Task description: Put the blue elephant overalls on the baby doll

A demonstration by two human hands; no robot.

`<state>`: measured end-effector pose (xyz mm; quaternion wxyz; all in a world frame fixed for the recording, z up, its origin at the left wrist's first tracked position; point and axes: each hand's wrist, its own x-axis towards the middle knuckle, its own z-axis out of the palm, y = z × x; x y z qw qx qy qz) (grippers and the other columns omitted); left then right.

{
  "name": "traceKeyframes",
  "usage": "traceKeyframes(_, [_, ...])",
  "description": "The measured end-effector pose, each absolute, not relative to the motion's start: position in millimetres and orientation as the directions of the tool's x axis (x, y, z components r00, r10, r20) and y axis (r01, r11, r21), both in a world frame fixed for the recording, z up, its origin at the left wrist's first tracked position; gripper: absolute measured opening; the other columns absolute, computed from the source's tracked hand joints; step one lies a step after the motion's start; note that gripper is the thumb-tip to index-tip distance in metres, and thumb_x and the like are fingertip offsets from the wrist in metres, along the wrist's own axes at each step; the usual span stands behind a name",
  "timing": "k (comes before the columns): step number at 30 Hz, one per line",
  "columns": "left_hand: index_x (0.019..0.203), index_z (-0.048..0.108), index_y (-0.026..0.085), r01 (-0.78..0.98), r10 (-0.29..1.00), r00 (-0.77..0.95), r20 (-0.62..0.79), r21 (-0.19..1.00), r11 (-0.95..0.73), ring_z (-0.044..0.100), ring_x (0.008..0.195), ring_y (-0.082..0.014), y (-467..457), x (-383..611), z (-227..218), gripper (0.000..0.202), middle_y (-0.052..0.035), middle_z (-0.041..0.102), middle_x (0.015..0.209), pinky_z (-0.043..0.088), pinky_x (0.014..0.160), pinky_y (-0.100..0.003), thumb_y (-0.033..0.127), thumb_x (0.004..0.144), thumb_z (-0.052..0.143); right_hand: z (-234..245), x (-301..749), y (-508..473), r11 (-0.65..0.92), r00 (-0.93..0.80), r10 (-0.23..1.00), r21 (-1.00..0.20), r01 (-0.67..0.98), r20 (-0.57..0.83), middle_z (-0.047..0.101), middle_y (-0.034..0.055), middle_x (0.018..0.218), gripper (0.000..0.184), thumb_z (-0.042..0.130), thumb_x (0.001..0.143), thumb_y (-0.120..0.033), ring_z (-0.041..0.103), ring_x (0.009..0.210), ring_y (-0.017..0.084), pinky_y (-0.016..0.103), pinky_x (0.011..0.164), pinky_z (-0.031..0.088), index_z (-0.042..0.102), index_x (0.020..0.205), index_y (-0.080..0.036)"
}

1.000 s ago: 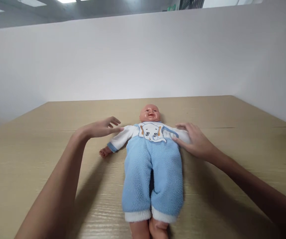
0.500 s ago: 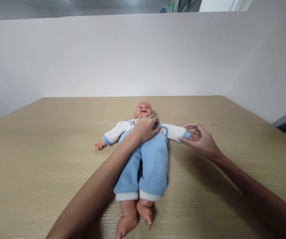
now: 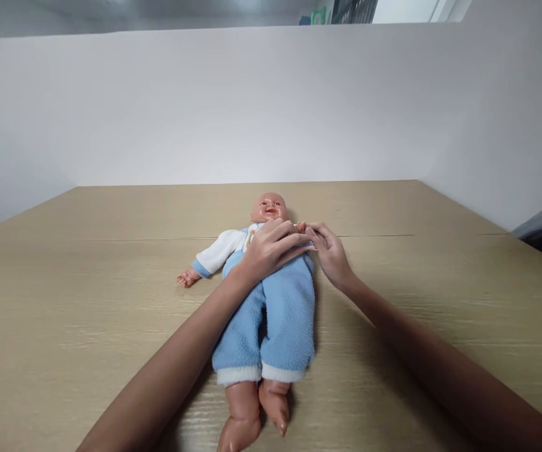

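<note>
A baby doll [image 3: 271, 301] lies on its back on a wooden table [image 3: 86, 301], head away from me, in a white top and light blue fleece overalls. My left hand [image 3: 271, 248] rests on the doll's chest, fingers curled over the bib and strap. My right hand [image 3: 330, 251] is at the doll's shoulder on my right, fingers pinched together at the strap and sleeve there. That arm of the doll is hidden behind my hands. The doll's other arm [image 3: 205, 260] lies out to the left.
White partition walls [image 3: 252, 107] close the table at the back and on both sides. The table's right edge [image 3: 525, 248] drops to a dark floor.
My right hand moved in from the doll's outstretched wrist to its shoulder, folding that arm out of sight. My left hand came onto the chest one second ago and stays there.
</note>
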<state>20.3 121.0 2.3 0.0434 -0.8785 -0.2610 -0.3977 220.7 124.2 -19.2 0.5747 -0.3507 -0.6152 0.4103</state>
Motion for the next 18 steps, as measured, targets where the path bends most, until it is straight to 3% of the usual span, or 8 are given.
traceKeyframes(3, [0.117,0.077,0.026,0.514,0.424,0.491,0.761,0.140,-0.846,0.064,0.096,-0.0231,121,18,4,0.028,-0.0086,0.073,0.101,0.050,0.091,-0.040,0.048,0.106,0.063,-28,221,113,0.491,-0.084,0.870,-0.869,0.062,0.486,0.072,0.0058,0.118,0.037,0.057,0.105,-0.060,0.064,0.121,0.026,0.042,0.113,0.049,0.075,0.109,-0.029])
traceKeyframes(7, [0.106,0.074,0.023,0.479,0.512,0.391,0.765,0.307,-0.823,0.064,0.102,-0.0230,119,24,18,0.023,-0.0071,0.072,0.103,0.049,0.098,-0.040,0.045,0.104,0.067,-31,227,103,0.572,-0.134,0.820,-0.808,0.144,0.556,0.069,0.0073,0.125,0.032,0.053,0.108,-0.056,0.061,0.128,0.028,0.046,0.118,0.046,0.073,0.116,-0.031])
traceKeyframes(10, [0.094,0.070,0.021,0.432,0.653,0.387,0.651,0.498,-0.752,0.065,0.097,-0.0219,121,32,31,0.025,-0.0050,0.072,0.098,0.049,0.095,-0.038,0.045,0.102,0.067,-34,225,99,0.557,-0.172,0.828,-0.817,0.151,0.533,0.064,0.0077,0.131,0.028,0.061,0.105,-0.052,0.061,0.125,0.029,0.047,0.116,0.049,0.071,0.123,-0.033])
traceKeyframes(13, [0.092,0.069,0.020,0.387,0.772,0.388,0.503,0.672,-0.632,0.065,0.093,-0.0216,128,38,39,0.028,-0.0038,0.072,0.094,0.050,0.088,-0.035,0.048,0.098,0.070,-39,222,99,0.520,-0.141,0.852,-0.847,0.111,0.505,0.063,0.0070,0.131,0.023,0.066,0.102,-0.052,0.061,0.123,0.027,0.044,0.113,0.052,0.071,0.110,-0.031])
traceKeyframes(18, [0.089,0.069,0.020,0.345,0.841,0.447,0.303,0.810,-0.475,0.066,0.094,-0.0228,146,35,37,0.040,-0.0047,0.074,0.095,0.050,0.089,-0.036,0.058,0.100,0.060,-47,219,105,0.374,-0.052,0.923,-0.921,-0.107,0.381,0.071,0.0029,0.116,0.025,0.065,0.102,-0.054,0.065,0.114,0.022,0.038,0.111,0.050,0.071,0.105,-0.029])
